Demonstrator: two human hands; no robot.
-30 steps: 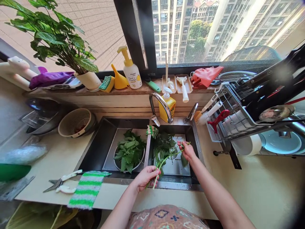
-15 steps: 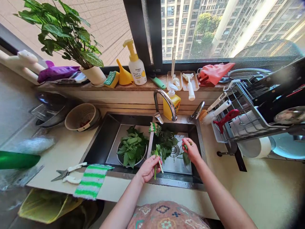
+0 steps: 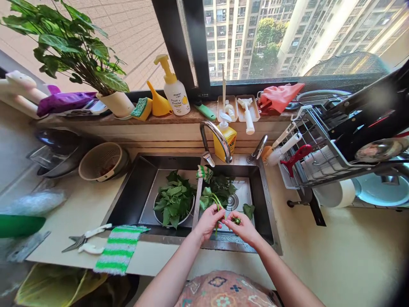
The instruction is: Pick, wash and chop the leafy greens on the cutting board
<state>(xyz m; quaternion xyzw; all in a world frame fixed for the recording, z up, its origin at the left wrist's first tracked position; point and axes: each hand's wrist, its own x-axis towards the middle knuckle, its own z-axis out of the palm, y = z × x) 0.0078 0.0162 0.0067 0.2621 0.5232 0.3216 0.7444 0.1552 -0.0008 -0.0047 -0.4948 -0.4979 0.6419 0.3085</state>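
Over the right basin (image 3: 246,189), your left hand (image 3: 207,224) pinches green stems (image 3: 218,199); just beside it, your right hand (image 3: 242,227) curls around green scraps (image 3: 236,220). Past your 2 hands, loose leaves (image 3: 223,188) lie in that basin, the faucet (image 3: 227,147) behind.

There's room for a hand over the counter (image 3: 319,256) right of the sink (image 3: 272,217), up to the dish rack (image 3: 319,164). The left hand (image 3: 209,224) and right hand (image 3: 243,228) bar the sink's front; the tap (image 3: 224,142) stands behind. Pliers (image 3: 81,242) and a striped cloth (image 3: 118,250) crowd the counter's left.
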